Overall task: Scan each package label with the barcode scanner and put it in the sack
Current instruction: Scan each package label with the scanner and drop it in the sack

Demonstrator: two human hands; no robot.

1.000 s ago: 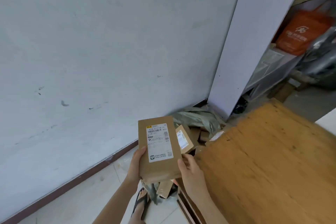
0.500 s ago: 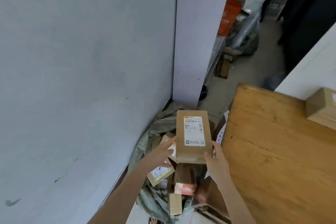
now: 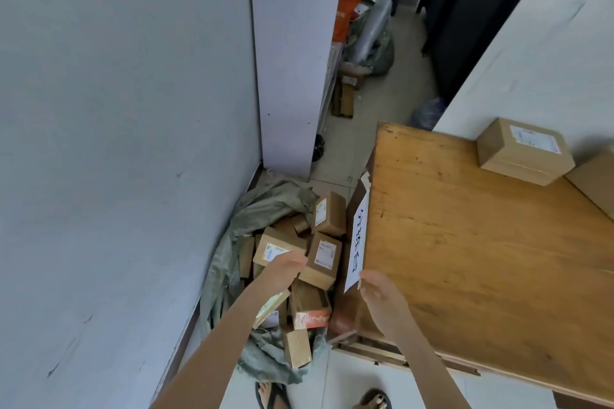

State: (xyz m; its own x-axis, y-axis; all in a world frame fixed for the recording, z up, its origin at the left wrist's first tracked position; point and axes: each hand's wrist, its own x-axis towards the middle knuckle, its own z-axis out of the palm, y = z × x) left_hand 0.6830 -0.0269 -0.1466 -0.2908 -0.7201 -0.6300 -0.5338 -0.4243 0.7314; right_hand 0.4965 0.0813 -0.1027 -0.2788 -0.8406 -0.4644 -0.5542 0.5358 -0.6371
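Observation:
A grey-green sack (image 3: 265, 206) lies open on the floor in the corner, filled with several brown cardboard packages. On top of the pile lies a labelled package (image 3: 324, 257), tilted, right by the fingertips of my left hand (image 3: 285, 271). That hand reaches over the sack and holds nothing. My right hand (image 3: 377, 289) hovers with relaxed fingers at the table's near left corner, also holding nothing. Another labelled package (image 3: 521, 151) sits on the wooden table (image 3: 481, 259). No barcode scanner is in view.
A white paper sign (image 3: 357, 242) hangs on the table's left edge above the sack. A grey wall runs along the left and a white pillar (image 3: 292, 60) stands behind the sack. Bags and boxes clutter the aisle beyond. My sandalled feet are at the bottom.
Both hands held the labelled package above the sack; now they have let go and it lies on the pile. The view has swung right, showing more of the table.

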